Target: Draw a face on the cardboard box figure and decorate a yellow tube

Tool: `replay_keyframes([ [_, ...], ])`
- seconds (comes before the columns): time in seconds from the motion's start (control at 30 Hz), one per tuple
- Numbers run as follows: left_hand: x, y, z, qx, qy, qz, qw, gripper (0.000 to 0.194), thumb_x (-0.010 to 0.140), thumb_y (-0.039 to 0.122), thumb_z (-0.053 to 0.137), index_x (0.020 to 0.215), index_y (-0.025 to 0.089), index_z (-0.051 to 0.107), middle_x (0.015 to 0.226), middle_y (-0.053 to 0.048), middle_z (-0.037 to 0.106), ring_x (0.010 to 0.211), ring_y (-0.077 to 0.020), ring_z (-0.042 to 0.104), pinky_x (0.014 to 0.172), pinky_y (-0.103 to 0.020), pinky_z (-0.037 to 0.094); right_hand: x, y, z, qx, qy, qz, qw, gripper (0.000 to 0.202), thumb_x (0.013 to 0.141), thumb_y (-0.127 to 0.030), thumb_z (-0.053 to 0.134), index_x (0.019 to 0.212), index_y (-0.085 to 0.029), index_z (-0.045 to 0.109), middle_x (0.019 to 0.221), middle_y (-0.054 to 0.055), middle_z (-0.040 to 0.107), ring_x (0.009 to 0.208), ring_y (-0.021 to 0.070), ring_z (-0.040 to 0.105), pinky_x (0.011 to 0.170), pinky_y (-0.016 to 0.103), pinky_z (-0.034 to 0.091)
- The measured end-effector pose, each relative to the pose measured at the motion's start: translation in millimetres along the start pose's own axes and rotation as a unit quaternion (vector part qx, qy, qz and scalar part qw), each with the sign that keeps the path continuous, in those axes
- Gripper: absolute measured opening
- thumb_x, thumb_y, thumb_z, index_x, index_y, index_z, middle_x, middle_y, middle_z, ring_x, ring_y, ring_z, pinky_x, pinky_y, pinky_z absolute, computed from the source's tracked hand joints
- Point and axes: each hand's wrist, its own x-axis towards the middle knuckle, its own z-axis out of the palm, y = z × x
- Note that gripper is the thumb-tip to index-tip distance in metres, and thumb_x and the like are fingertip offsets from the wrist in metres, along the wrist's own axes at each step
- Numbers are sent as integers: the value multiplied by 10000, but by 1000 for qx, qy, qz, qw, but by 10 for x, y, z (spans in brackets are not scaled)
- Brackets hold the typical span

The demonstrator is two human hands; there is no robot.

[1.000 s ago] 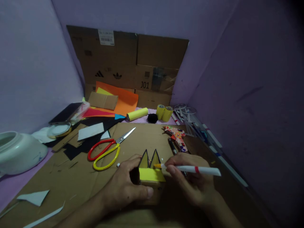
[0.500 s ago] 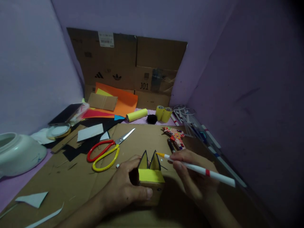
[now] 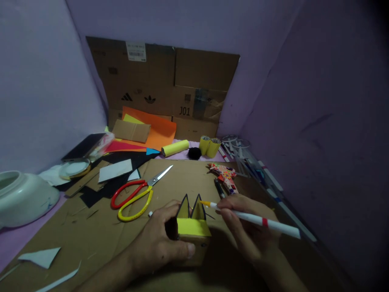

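My left hand (image 3: 159,241) is closed around a small box (image 3: 193,228) with a bright yellow top, its thumb pressed on the near side. Two pointed, dark-edged ears stand up from the box, and the right ear (image 3: 198,211) is beside the marker's tip. In my right hand (image 3: 253,235) is a white felt-tip marker (image 3: 284,228) with a red band and an orange-yellow tip. That tip is at the upper part of the right ear; whether it touches I cannot tell. Scissors (image 3: 148,188) with one red and one yellow handle lie left of the box.
A patterned glue gun (image 3: 224,174) and a dark pen (image 3: 218,187) lie beyond my right hand. Yellow tubes (image 3: 175,148) and a black pom-pom (image 3: 194,153) are farther back. Paper scraps (image 3: 41,256) and a white ceramic vessel (image 3: 33,196) are on the left; a cardboard panel (image 3: 206,67) stands behind.
The marker tip has shifted slightly down along the right ear's edge, with my right hand. My left hand keeps its hold on the box.
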Motion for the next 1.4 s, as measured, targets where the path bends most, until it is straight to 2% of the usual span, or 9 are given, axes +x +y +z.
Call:
replay_keyframes([
  [0.07,-4,2,6,-11,-3,3,1000,459,597,321,739,1027,178,668,1001,-57,638,935,-271,561,806,-365,459,0,8,1,-6,-1,0,1000,147,825,-66,544,849,-187,624,693,17,678,570,124,644,517,218,479],
  [0.27,-7,-22,12,16,14,-10,1000,412,581,343,746,949,171,677,941,-54,645,895,-268,562,773,-358,460,14,-20,-8,-9,-24,3,1000,161,831,-77,523,730,-178,596,582,2,602,478,116,572,450,229,412],
  [0.5,1,7,2,0,3,6,1000,445,588,326,743,1006,190,677,1021,-56,630,975,-291,557,851,-382,453,9,-3,-6,-7,-16,-11,1000,150,829,-67,535,866,-192,611,710,24,681,597,134,658,536,226,487],
  [0.7,0,7,2,22,20,-6,1000,404,568,330,749,935,177,683,929,-43,613,899,-270,542,789,-364,446,25,-21,-18,-16,-26,2,1000,150,831,-76,527,749,-180,599,588,-5,611,485,109,588,467,225,425],
  [0.9,-1,25,15,1,11,12,1000,418,587,314,742,976,172,684,954,-48,613,912,-265,552,819,-362,441,0,-15,-17,-15,1,-6,1000,155,828,-71,534,865,-203,608,695,17,674,592,150,660,522,244,484],
  [1.07,-1,12,9,5,5,7,1000,449,587,321,749,1007,181,678,1008,-58,630,951,-286,557,842,-385,449,-6,-6,7,-31,5,-15,999,165,835,-64,528,883,-202,604,696,18,673,586,144,662,517,234,491],
  [1.23,-9,-6,-3,6,8,13,1000,442,592,308,747,1010,178,680,1013,-52,617,970,-282,557,866,-384,442,3,-12,14,-38,-2,-10,999,144,832,-66,532,855,-188,604,687,11,667,563,116,642,517,208,480],
  [1.4,-10,-4,-5,37,11,15,999,419,587,333,742,971,178,681,981,-54,616,925,-273,545,822,-379,443,4,-19,1,-15,-11,-3,1000,141,833,-81,524,790,-194,594,634,-11,634,516,105,599,483,214,440],
])
